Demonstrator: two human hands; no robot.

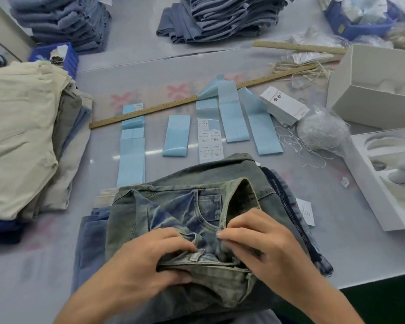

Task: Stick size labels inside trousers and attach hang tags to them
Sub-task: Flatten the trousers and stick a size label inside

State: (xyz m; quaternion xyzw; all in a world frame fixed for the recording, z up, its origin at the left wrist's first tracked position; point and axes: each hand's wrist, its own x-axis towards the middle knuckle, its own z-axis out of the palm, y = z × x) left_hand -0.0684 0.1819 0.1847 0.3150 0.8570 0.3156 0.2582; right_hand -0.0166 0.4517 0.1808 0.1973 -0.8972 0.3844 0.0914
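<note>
Two hands — left hand [150,260] & right hand [255,239] — pinch jeans [173,206] waistband; label strips [175,135], ruler [150,109] behind.

Not much is reading cleanly here. The white size labels [209,143] lying mid-frame on the desk are showing a number at the top that looks like "11038", with smaller print under it blurring out. The stack of white hang tags [284,105] to the upper right is carrying two dark printed characters, too blurry to make out. The wooden ruler [150,111] is showing tick marks, nothing legible.
</note>
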